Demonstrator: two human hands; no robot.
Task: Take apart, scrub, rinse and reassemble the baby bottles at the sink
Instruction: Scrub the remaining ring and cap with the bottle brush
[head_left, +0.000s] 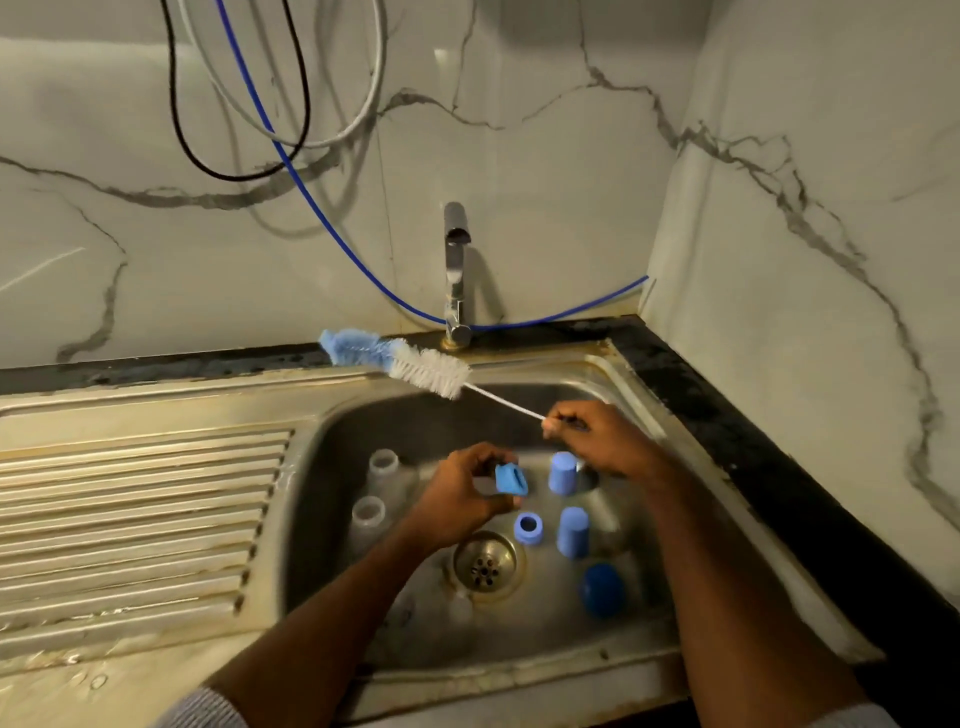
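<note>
My left hand (460, 493) pinches a small blue bottle ring (510, 479) above the steel sink (524, 644). My right hand (592, 439) grips the thin white handle of a bottle brush (400, 361), whose blue-and-white bristles point up and left over the sink's back rim. In the basin stand two clear bottles (383, 470) (368, 519) at the left. Two light blue caps (562, 472) (573, 531), another blue ring (528, 528) and a dark blue dome cap (602, 590) lie to the right of the drain (485, 564).
A chrome tap (456, 275) rises behind the basin. A ribbed draining board (135, 519) lies to the left. Black, white and blue cables (291, 156) hang on the marble wall. A dark counter edge (727, 431) runs along the right.
</note>
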